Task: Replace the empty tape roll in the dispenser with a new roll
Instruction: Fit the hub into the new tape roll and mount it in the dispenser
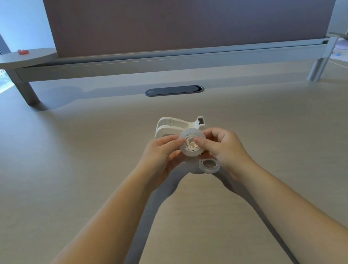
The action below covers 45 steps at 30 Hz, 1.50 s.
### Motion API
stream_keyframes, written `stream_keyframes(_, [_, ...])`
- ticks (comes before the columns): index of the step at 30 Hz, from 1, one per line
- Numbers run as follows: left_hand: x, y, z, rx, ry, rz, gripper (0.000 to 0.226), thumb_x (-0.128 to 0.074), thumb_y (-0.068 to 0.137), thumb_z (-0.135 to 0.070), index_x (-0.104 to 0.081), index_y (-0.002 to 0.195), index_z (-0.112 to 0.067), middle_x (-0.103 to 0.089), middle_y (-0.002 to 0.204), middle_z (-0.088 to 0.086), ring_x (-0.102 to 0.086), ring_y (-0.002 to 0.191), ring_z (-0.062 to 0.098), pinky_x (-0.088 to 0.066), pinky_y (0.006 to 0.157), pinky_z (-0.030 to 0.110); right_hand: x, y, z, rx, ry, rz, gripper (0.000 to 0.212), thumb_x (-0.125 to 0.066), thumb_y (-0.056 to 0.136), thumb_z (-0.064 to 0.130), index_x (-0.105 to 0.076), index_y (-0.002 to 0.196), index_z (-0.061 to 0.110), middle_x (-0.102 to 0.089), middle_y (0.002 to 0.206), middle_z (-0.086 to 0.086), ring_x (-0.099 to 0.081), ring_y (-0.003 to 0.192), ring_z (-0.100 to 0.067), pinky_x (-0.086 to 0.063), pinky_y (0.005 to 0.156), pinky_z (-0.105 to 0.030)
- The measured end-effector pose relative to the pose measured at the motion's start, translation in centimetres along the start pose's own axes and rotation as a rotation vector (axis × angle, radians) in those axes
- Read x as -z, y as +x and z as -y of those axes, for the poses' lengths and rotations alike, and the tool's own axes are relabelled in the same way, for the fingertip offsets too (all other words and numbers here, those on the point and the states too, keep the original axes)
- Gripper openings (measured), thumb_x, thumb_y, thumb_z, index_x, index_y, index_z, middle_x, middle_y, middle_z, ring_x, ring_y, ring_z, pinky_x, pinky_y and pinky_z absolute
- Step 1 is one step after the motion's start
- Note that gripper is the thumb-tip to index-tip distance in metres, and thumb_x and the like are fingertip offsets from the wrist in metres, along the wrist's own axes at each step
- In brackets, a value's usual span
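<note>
Roughly halfway: roll and hub in hand, dispenser empty.
Both hands, left hand (160, 154) and right hand (223, 146), pinch the tape roll (193, 142) above the surface (61, 172); small ring (210, 166) below, dispenser (176, 125) just behind, awaiting reload.

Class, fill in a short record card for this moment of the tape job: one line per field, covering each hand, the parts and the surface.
left hand: grips the tape roll's left edge
right hand: thumb pressed into the roll's hub
tape roll: held above the desk, hub inside
dispenser: white, empty, behind the hands
small ring: lying below the roll
desk: light wood
</note>
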<state>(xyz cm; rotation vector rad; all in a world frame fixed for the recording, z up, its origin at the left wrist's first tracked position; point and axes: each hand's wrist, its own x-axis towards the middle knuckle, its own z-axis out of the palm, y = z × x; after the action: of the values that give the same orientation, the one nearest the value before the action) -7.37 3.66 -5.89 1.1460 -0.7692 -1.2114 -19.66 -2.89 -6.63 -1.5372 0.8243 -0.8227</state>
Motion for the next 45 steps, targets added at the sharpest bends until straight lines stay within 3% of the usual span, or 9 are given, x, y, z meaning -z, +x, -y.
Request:
stream_keyframes(9, [-0.4, 0.1, 0.2, -0.02, 0.035, 0.009, 0.02, -0.043, 0.088, -0.013, -0.063, 0.086, -0.011, -0.064, 0.086, 0.004, -0.063, 0.076, 0.011, -0.054, 0.063, 0.014, 0.1, 0.0, -0.1, -0.156, 0.237, 0.006, 0.008, -0.064, 0.074, 0.009, -0.059, 0.069, 0.011, -0.065, 0.074, -0.009, -0.062, 0.073, -0.022, -0.051, 0.069, -0.031])
stream_keyframes(12, [-0.5, 0.2, 0.2, -0.013, 0.077, 0.009, 0.021, -0.042, 0.089, -0.015, -0.062, 0.085, -0.013, -0.065, 0.085, 0.002, -0.065, 0.07, 0.008, -0.055, 0.062, 0.013, 0.2, 0.0, -0.1, -0.154, 0.246, 0.01, 0.01, -0.066, 0.072, 0.008, -0.058, 0.067, 0.012, -0.065, 0.072, -0.008, -0.063, 0.069, -0.02, -0.053, 0.066, -0.028])
stream_keyframes(16, [-0.6, 0.4, 0.5, -0.043, 0.164, 0.008, 0.018, -0.045, 0.088, -0.016, -0.063, 0.088, -0.014, -0.065, 0.09, 0.003, -0.063, 0.083, 0.012, -0.054, 0.071, 0.018, 0.3, 0.2, 0.1, -0.135, 0.187, -0.04, 0.009, -0.066, 0.072, 0.008, -0.058, 0.069, 0.008, -0.064, 0.07, -0.007, -0.062, 0.064, -0.017, -0.054, 0.058, -0.024])
stream_keyframes(19, [-0.7, 0.4, 0.6, -0.082, 0.199, 0.011, 0.014, -0.051, 0.084, -0.01, -0.064, 0.085, -0.016, -0.065, 0.085, 0.002, -0.063, 0.08, 0.012, -0.054, 0.071, 0.017, 0.3, 0.2, 0.1, -0.133, 0.2, -0.071, 0.01, -0.065, 0.073, 0.006, -0.057, 0.068, 0.007, -0.062, 0.067, -0.008, -0.06, 0.059, -0.016, -0.053, 0.049, -0.019])
stream_keyframes(25, [-1.1, 0.2, 0.4, -0.155, 0.322, 0.048, 0.022, -0.053, 0.082, -0.003, -0.061, 0.094, -0.018, -0.065, 0.081, -0.002, -0.065, 0.067, 0.003, -0.054, 0.068, 0.014, 0.5, 0.5, -0.1, -0.122, 0.182, -0.094, 0.011, -0.069, 0.07, 0.009, -0.058, 0.069, 0.011, -0.063, 0.072, -0.009, -0.062, 0.069, -0.024, -0.054, 0.068, -0.036])
stream_keyframes(31, [-1.2, 0.5, 0.3, -0.154, 0.315, 0.013, 0.026, -0.051, 0.082, -0.002, -0.059, 0.107, -0.003, -0.064, 0.08, 0.001, -0.065, 0.061, 0.001, -0.054, 0.063, 0.012, 0.7, 0.4, 0.1, -0.118, 0.158, -0.018, 0.006, -0.068, 0.072, 0.012, -0.062, 0.073, 0.013, -0.066, 0.075, -0.006, -0.064, 0.072, -0.021, -0.056, 0.064, -0.029])
stream_keyframes(38, [-0.8, 0.7, 0.3, -0.105, 0.275, -0.051, 0.013, -0.053, 0.083, -0.009, -0.063, 0.077, -0.014, -0.062, 0.076, 0.004, -0.06, 0.071, 0.014, -0.052, 0.065, 0.019, 0.8, 0.4, 0.2, -0.123, 0.113, 0.021, 0.004, -0.065, 0.075, 0.018, -0.062, 0.076, 0.016, -0.067, 0.085, -0.008, -0.065, 0.088, -0.027, -0.054, 0.074, -0.033])
stream_keyframes(41, [-0.5, 0.7, 0.3, -0.084, 0.25, -0.052, 0.014, -0.051, 0.084, -0.012, -0.063, 0.076, -0.015, -0.063, 0.075, 0.004, -0.061, 0.069, 0.013, -0.051, 0.061, 0.017, 0.8, 0.4, 0.4, -0.123, 0.127, 0.041, 0.003, -0.063, 0.076, 0.016, -0.062, 0.074, 0.016, -0.067, 0.078, -0.005, -0.065, 0.076, -0.02, -0.055, 0.064, -0.025])
stream_keyframes(45, [-0.5, 0.8, 0.4, -0.073, 0.182, -0.046, 0.014, -0.05, 0.084, -0.009, -0.063, 0.078, -0.01, -0.061, 0.079, 0.009, -0.055, 0.081, 0.025, -0.046, 0.073, 0.026, 0.9, 0.2, 0.6, -0.166, 0.23, 0.044, 0.005, -0.062, 0.076, 0.009, -0.063, 0.072, 0.011, -0.067, 0.069, -0.005, -0.066, 0.056, -0.012, -0.053, 0.048, -0.02])
